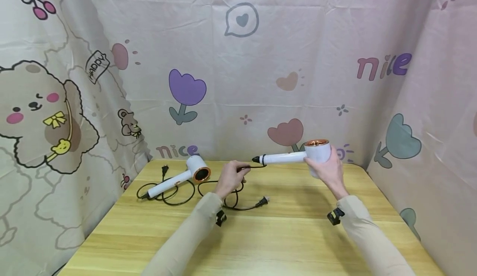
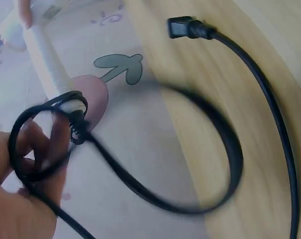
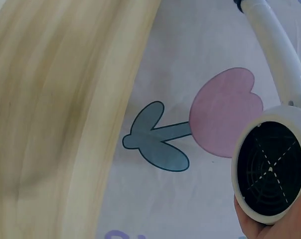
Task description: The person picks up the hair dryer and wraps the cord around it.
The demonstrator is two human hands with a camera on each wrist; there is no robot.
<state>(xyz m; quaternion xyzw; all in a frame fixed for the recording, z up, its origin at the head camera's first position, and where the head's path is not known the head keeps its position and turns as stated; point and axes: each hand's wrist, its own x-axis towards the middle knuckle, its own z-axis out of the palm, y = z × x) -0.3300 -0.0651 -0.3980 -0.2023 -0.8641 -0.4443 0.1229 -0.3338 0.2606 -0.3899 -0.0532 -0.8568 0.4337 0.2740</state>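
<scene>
My right hand (image 1: 329, 169) grips the round head of a white hair dryer (image 1: 286, 158) with a copper-coloured rim, raised above the table's back part. Its handle points left, roughly level. In the right wrist view the hair dryer (image 3: 271, 172) shows a dark round grille, with fingers (image 3: 249, 219) under the head. Left of the handle's end, my left hand (image 1: 230, 178) pinches the black power cord (image 1: 257, 167). The left wrist view shows a turn of cord (image 2: 73, 94) around the handle's end, and a wide loop hanging beside the hand. The plug (image 1: 263, 201) hangs or lies below; I cannot tell which.
A second white hair dryer (image 1: 173, 182) lies at the table's back left, its black cord (image 1: 180, 203) coiled around it and its plug (image 1: 165, 169) behind. The wooden table (image 1: 279, 243) ends at a printed curtain (image 1: 231, 81), which also hangs along both sides.
</scene>
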